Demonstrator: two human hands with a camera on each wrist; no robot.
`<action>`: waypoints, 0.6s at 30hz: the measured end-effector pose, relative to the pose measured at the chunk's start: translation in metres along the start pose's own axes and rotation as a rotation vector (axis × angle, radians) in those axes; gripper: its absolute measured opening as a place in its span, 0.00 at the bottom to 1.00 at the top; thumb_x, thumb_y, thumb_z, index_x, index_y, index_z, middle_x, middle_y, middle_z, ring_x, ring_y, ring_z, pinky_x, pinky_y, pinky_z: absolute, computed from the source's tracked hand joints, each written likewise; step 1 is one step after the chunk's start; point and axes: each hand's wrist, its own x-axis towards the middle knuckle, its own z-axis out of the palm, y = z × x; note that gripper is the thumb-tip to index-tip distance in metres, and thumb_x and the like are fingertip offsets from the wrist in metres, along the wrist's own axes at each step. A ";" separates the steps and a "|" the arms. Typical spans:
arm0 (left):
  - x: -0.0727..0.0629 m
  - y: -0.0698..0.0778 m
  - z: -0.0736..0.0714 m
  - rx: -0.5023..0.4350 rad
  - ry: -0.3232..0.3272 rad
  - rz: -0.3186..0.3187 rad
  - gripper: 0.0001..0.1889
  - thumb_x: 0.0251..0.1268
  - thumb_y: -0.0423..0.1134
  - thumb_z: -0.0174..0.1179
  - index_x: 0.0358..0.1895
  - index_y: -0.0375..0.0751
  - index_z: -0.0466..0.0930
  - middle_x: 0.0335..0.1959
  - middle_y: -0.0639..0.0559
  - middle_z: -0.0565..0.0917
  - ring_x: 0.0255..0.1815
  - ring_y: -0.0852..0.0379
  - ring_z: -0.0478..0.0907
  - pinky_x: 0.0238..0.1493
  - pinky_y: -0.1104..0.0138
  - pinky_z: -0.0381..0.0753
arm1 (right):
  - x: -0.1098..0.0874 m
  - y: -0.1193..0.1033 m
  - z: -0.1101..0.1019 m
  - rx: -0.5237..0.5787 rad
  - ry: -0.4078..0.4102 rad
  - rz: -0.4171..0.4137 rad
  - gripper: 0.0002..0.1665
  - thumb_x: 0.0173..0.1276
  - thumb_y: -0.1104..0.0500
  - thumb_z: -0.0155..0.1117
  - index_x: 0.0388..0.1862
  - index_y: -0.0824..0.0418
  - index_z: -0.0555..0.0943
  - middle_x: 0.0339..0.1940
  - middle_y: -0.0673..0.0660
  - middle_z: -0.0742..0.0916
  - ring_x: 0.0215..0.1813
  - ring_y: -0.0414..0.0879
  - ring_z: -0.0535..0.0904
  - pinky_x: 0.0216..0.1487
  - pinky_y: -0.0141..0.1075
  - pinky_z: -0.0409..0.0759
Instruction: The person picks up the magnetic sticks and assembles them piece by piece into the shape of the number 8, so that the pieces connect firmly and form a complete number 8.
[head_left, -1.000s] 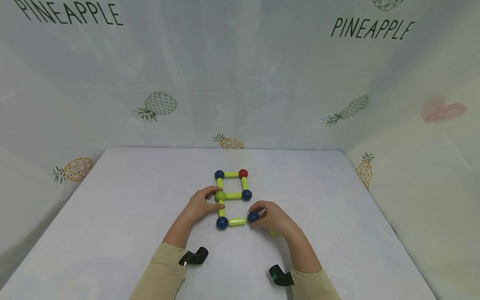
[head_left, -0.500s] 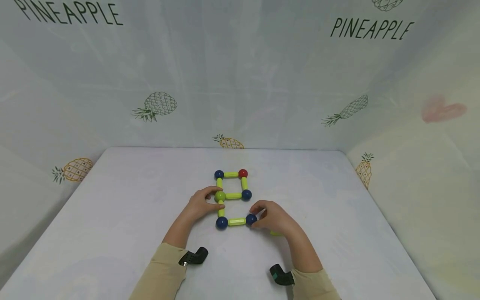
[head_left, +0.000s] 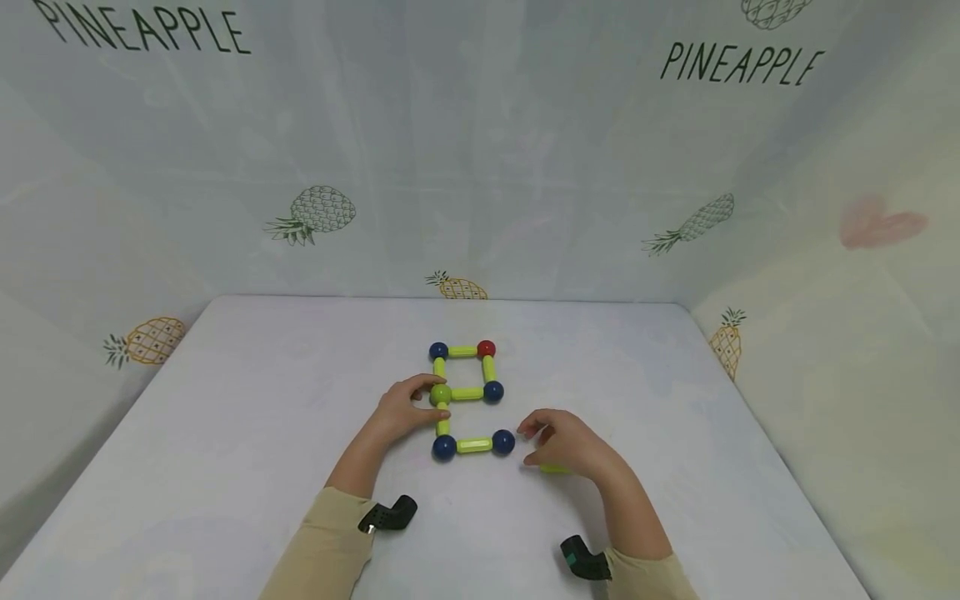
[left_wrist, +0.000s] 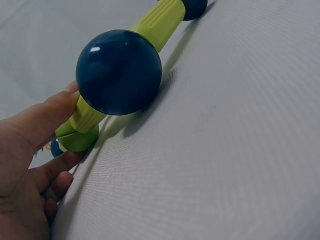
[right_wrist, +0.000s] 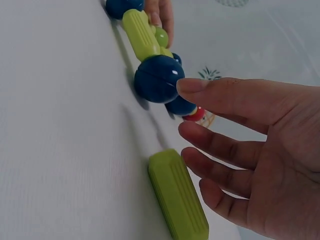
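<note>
A flat figure of yellow-green toy building rods and balls lies on the white table. My left hand (head_left: 405, 408) holds it at the left side, with thumb and fingers about the green ball (head_left: 441, 394) and the rod (head_left: 443, 421) below it. At the lower left corner is a blue ball (left_wrist: 119, 72). A rod (head_left: 474, 446) joins it to another blue ball (right_wrist: 159, 79) at the lower right. Just right of that ball my right hand (head_left: 566, 442) has loosely bent, spread fingers and holds nothing. Partly under this hand lies a loose yellow-green rod (right_wrist: 178, 195).
The upper part of the figure is a closed square, with a red ball (head_left: 486, 349) at its far right corner and a blue ball (head_left: 493, 392) below that. A pale curtain (head_left: 480, 167) printed with pineapples hangs behind the table (head_left: 225, 375).
My right hand brought the blue ball left against the end of the lower rod, let go of it and drew back to the right. The left hand has stayed in place.
</note>
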 end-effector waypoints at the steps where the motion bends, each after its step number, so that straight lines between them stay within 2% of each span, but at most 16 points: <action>1: 0.000 0.000 0.000 -0.001 0.000 -0.001 0.29 0.50 0.48 0.76 0.58 0.55 0.79 0.54 0.50 0.77 0.54 0.48 0.71 0.53 0.50 0.72 | -0.002 0.001 -0.001 -0.005 -0.005 -0.003 0.18 0.52 0.64 0.78 0.41 0.54 0.83 0.35 0.50 0.81 0.40 0.46 0.74 0.38 0.39 0.75; 12: 0.000 -0.001 0.000 -0.005 -0.001 0.000 0.29 0.50 0.48 0.76 0.58 0.56 0.79 0.53 0.50 0.78 0.54 0.48 0.71 0.53 0.50 0.71 | -0.011 0.017 -0.009 -0.040 -0.025 -0.052 0.18 0.49 0.66 0.79 0.40 0.55 0.84 0.36 0.49 0.81 0.41 0.45 0.75 0.43 0.40 0.74; 18: 0.001 -0.001 0.000 -0.009 0.001 -0.010 0.29 0.50 0.47 0.76 0.59 0.57 0.79 0.54 0.50 0.78 0.55 0.47 0.71 0.54 0.51 0.71 | -0.013 0.022 -0.011 -0.058 -0.015 -0.036 0.19 0.48 0.68 0.79 0.39 0.54 0.85 0.35 0.48 0.81 0.40 0.44 0.74 0.45 0.41 0.74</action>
